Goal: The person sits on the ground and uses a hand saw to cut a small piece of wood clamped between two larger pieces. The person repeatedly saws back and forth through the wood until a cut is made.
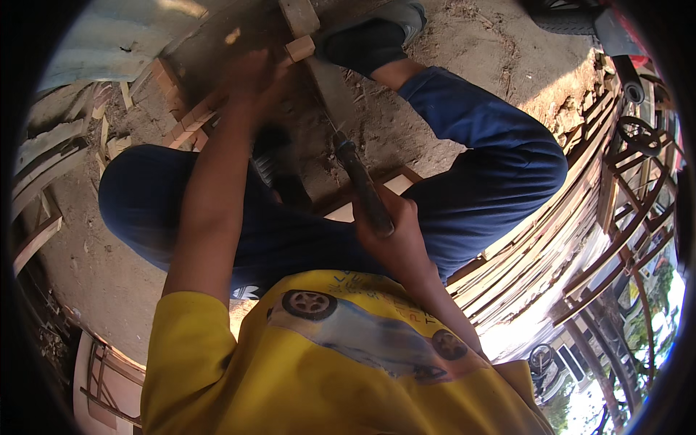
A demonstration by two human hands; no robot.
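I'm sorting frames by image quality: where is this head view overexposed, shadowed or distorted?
Head view: sunlight blows out the lower right corner beyond the stacked wooden slats; the left hand on the wood piece sits in dim shade and looks soft; the right hand gripping the blade tool is clearer; fisheye bends the slats near the black rim.

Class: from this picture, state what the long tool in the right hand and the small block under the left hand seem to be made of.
Tool: flat grey blade, likely dull metal; dark rounded handle, wood or plastic. Block: pale, square-cut, apparently bare wood.

yellow shirt, blue trousers, dark tool handle
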